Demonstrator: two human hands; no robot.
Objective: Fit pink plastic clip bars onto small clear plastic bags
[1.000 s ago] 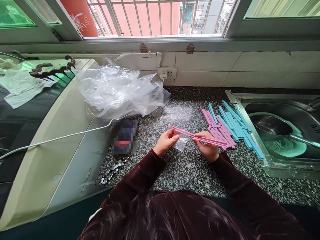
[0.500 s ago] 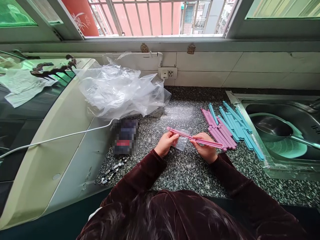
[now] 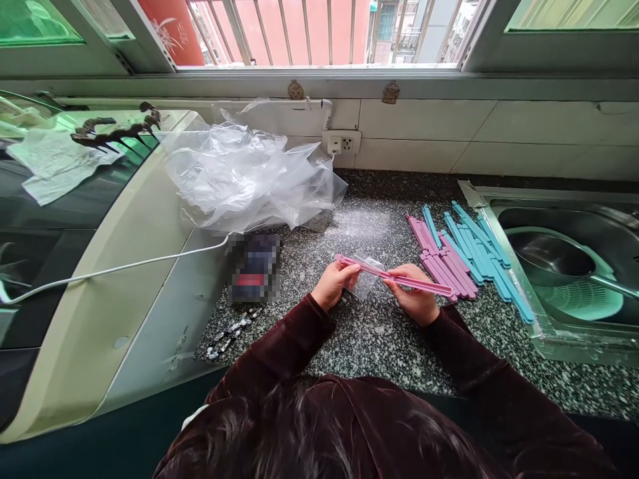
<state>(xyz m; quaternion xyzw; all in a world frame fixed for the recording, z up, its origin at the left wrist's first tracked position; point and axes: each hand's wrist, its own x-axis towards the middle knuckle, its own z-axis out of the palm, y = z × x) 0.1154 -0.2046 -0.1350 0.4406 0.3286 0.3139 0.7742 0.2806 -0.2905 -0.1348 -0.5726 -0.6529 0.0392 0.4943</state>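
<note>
A long pink bag clip (image 3: 373,269), opened out lengthwise, is held between my two hands above the counter. My left hand (image 3: 329,285) pinches its left part, with the thumb on top. Around the clip's middle, my right hand (image 3: 415,298) is closed, and the clip's right arm runs across its fingers. A small clear plastic bag (image 3: 365,287) shows on both sides of the clip, beside my left fingertips. Whether it passes between the clip's arms or under them I cannot tell. To the right lie several pink clips (image 3: 444,271) and several blue clips (image 3: 476,247).
Crumpled clear plastic bags (image 3: 254,176) are heaped at the back left. A blurred dark phone-like object (image 3: 255,268) and a beaded strand (image 3: 232,338) lie left of my hands. A white cable (image 3: 150,266) crosses the left side. The sink (image 3: 549,346) holds a pan (image 3: 554,251).
The camera view has shifted slightly. The small clear bag, first seen mostly on the near side of the clip, now shows on the far side too. Both hands keep their hold on the clip.
</note>
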